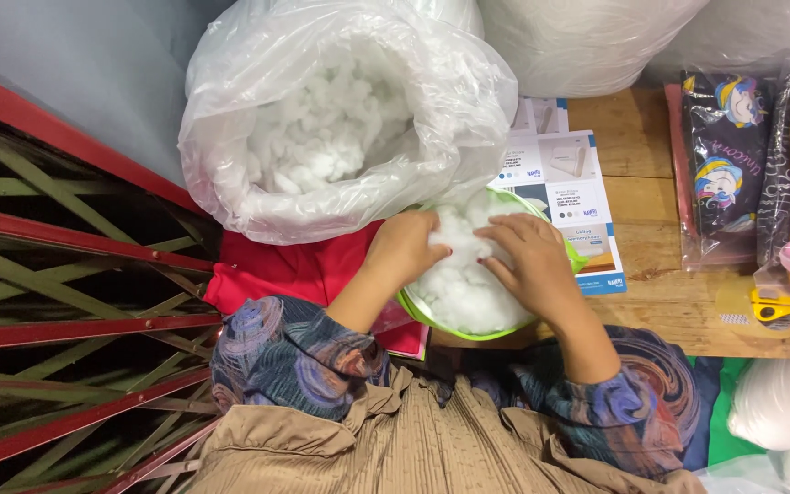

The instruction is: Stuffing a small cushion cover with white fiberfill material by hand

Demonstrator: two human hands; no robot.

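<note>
1. White fluffy fibre filling [464,288] sits in a lime-green-edged cover [432,322] at the wooden table's [651,284] near edge.
2. Left hand [404,247] and right hand [528,261] press flat on it, fingers spread, gripping nothing, packing it down.
3. Beyond, a big clear plastic bag of filling [340,119] stands open within reach.

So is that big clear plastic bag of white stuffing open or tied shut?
Open. The clear plastic bag has its mouth spread wide, and the white stuffing inside lies uncovered right beside both hands.
</note>
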